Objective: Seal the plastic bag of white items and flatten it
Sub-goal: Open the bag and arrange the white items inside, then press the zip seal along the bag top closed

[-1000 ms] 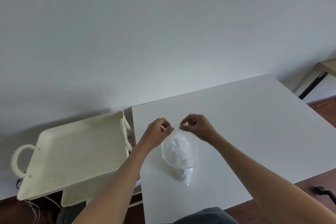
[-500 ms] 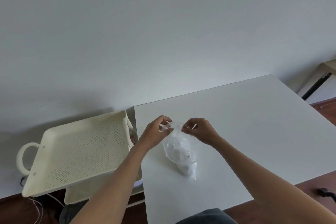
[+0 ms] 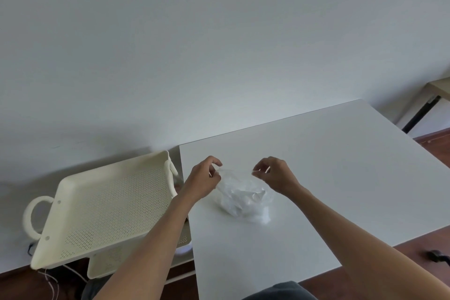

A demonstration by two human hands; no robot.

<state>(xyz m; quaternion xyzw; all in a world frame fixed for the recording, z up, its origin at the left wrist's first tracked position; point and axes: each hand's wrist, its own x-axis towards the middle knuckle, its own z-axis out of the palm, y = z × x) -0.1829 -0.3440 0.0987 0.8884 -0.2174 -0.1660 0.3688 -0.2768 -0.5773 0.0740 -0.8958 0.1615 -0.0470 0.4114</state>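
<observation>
A clear plastic bag (image 3: 243, 198) holding white items lies on the white table (image 3: 341, 178), its mouth raised toward the far side. My left hand (image 3: 203, 180) pinches the left end of the bag's top edge. My right hand (image 3: 276, 174) pinches the right end of the same edge. The strip between my fingers is stretched out nearly straight. The bag's bottom rests on the table near me, bulging with the white contents.
A cream perforated tray with looped handles (image 3: 104, 204) sits on a cart left of the table, with a lower shelf (image 3: 107, 263) beneath it. A grey wall stands behind. Another table's corner (image 3: 438, 87) and wooden floor show at right.
My hands have moved apart along the bag's top edge, stretching it wide. The bag's body has sunk lower and lies flatter on the table.
</observation>
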